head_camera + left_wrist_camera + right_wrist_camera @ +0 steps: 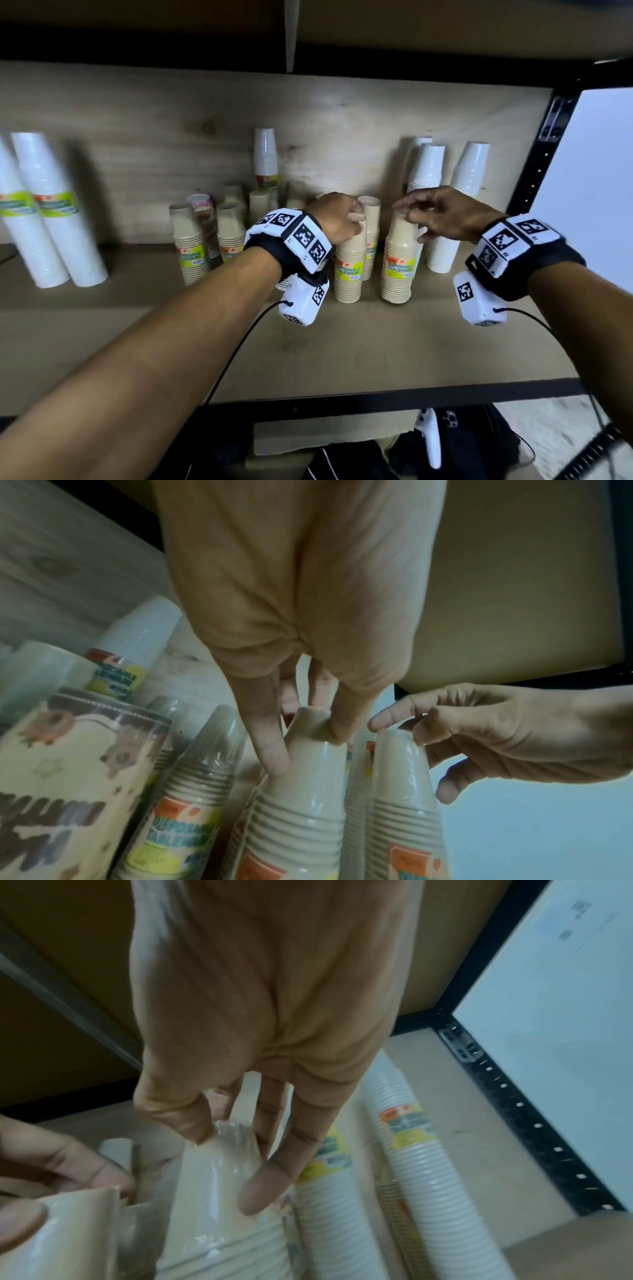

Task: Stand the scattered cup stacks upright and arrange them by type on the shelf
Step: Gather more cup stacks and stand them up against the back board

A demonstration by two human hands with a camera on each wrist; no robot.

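stacks stand upright mid-shelf (pixel 342 342): our left hand (pixel 337 219) pinches one beige stack (pixel 349 263) by its top, our right hand (pixel 442 216) pinches its neighbour (pixel 399 263). slippery wrap could let either topple into the crowded rows.

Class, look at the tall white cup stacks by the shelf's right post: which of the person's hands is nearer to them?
Right. The right hand holds a beige stack just beside the white stacks; the left hand grips another beige stack farther left.

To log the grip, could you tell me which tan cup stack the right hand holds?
The front tan stack nearest the white stacks; right hand pinches its top.
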